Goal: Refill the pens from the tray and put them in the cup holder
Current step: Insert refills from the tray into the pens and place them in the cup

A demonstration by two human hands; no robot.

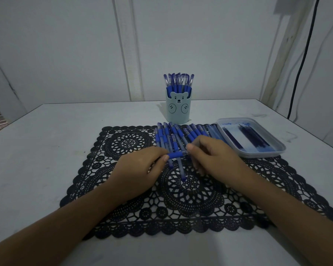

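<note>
One blue pen (pixel 176 155) lies level between my two hands above the black lace mat (pixel 181 204). My left hand (pixel 140 167) pinches its blue grip end, and my right hand (pixel 211 154) pinches the other end with thumb and fingers. Behind the hands, several blue pens (pixel 173 139) lie in a row on the mat. A pale blue cup holder with a bear face (pixel 178 109) stands at the back, holding several capped pens (pixel 178 81). A white tray (pixel 265 153) at the right holds several dark refills (pixel 252 137).
The mat lies on a white table (pixel 46 143) against a pale wall. A black cable (pixel 304 54) hangs down the wall at the far right. The table's back edge runs just behind the cup holder.
</note>
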